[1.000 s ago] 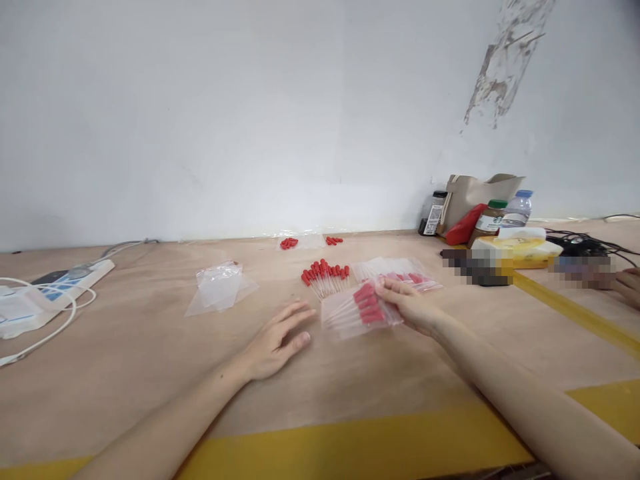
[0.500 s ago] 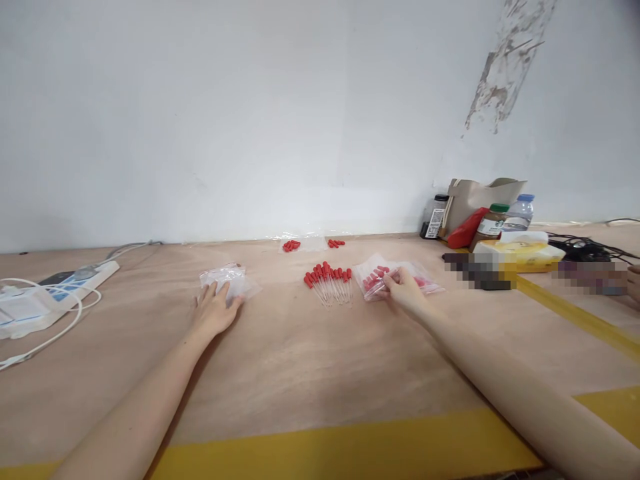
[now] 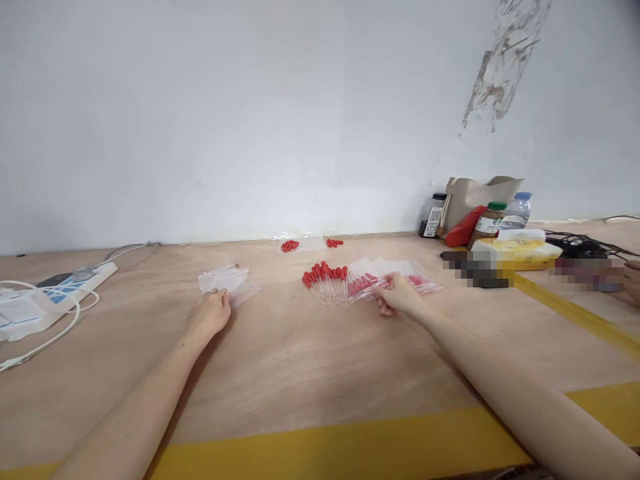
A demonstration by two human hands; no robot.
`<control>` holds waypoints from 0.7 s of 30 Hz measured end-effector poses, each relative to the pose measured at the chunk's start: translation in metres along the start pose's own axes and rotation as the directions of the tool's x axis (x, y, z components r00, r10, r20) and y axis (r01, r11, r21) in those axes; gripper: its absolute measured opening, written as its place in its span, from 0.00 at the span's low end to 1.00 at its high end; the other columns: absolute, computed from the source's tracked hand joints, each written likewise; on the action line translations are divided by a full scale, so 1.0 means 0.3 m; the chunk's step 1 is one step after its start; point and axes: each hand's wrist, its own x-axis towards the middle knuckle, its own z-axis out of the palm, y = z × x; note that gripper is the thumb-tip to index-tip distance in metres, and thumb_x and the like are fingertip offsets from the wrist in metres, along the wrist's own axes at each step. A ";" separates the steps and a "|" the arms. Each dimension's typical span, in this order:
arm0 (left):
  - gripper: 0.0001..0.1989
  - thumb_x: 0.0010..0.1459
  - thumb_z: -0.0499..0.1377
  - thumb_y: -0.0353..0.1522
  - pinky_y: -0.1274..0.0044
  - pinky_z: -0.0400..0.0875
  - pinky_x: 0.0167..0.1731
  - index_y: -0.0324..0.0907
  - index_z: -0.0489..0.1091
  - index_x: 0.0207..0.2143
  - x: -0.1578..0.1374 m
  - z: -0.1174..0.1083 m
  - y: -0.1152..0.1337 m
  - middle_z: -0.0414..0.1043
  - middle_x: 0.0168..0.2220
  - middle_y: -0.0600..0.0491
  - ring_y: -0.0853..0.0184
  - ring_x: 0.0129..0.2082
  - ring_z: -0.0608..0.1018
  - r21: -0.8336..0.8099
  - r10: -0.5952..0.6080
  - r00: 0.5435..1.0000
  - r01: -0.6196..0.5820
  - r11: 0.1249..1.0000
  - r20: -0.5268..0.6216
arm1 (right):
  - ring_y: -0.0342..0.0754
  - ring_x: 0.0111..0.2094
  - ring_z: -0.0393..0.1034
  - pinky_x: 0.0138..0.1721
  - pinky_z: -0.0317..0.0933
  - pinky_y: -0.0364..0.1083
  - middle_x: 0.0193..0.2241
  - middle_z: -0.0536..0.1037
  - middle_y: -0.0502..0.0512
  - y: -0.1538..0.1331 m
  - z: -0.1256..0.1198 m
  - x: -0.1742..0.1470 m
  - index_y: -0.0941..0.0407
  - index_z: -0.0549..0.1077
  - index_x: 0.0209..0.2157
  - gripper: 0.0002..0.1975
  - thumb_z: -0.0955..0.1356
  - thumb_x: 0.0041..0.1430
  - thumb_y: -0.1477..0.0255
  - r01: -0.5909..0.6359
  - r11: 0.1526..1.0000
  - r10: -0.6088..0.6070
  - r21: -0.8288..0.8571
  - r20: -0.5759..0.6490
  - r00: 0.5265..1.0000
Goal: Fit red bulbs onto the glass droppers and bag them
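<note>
At the left, a small stack of clear zip bags (image 3: 237,280) lies on the table. The curled fingers of my left hand (image 3: 210,312) are pinched at the near edge of a bag there. Red-bulbed droppers (image 3: 325,280) with thin clear stems are fanned out in a pile between my hands. Just right of them, a clear zip bag with red-bulbed droppers inside (image 3: 363,283) lies over other filled bags. My right hand (image 3: 397,295) is closed on its near edge, the fingertips partly hidden.
Loose red bulbs (image 3: 290,246) lie on clear plastic by the wall. A power strip (image 3: 85,287) with white cables is at the left. Bottles (image 3: 493,223), a beige bag (image 3: 463,207) and a tissue pack (image 3: 517,252) stand at the right. Another person's hand (image 3: 633,280) shows at the right edge.
My left hand's spread fingers have curled in at the near edge of the bags. My right hand has moved slightly, and the filled bag has shifted left, close against the dropper pile.
</note>
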 end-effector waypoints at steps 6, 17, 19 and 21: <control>0.21 0.61 0.40 0.38 0.72 0.55 0.53 0.41 0.64 0.50 -0.110 -0.115 0.112 0.59 0.55 0.51 0.62 0.55 0.60 -0.201 0.414 0.909 -0.412 0.889 -0.032 | 0.51 0.31 0.68 0.31 0.58 0.46 0.25 0.73 0.57 -0.058 -0.045 -0.022 0.57 0.68 0.31 0.08 0.62 0.49 0.69 0.275 0.696 -0.454 -0.663 -0.109 0.885; 0.23 0.61 0.43 0.42 0.58 0.37 0.56 0.54 0.47 0.58 -0.272 -0.110 0.265 0.38 0.62 0.54 0.58 0.60 0.42 -0.442 0.814 0.529 -0.688 0.576 0.239 | 0.53 0.35 0.69 0.32 0.59 0.44 0.32 0.75 0.68 -0.182 0.194 0.188 0.64 0.73 0.32 0.11 0.63 0.49 0.75 0.252 0.611 -0.267 -0.750 0.104 0.958; 0.22 0.61 0.43 0.41 0.58 0.37 0.56 0.55 0.47 0.58 -0.273 -0.103 0.267 0.38 0.62 0.54 0.58 0.60 0.42 -0.450 0.830 0.505 -0.700 0.555 0.237 | 0.54 0.35 0.70 0.31 0.60 0.44 0.31 0.75 0.68 -0.190 0.222 0.230 0.65 0.73 0.33 0.11 0.64 0.48 0.75 0.192 0.630 -0.205 -0.752 0.077 0.976; 0.22 0.61 0.45 0.40 0.57 0.37 0.56 0.55 0.48 0.57 -0.274 -0.112 0.265 0.38 0.62 0.55 0.58 0.60 0.43 -0.471 0.855 0.461 -0.714 0.517 0.238 | 0.53 0.33 0.71 0.30 0.61 0.43 0.28 0.75 0.66 -0.195 0.238 0.265 0.65 0.74 0.32 0.11 0.66 0.46 0.74 0.134 0.644 -0.140 -0.753 0.055 0.989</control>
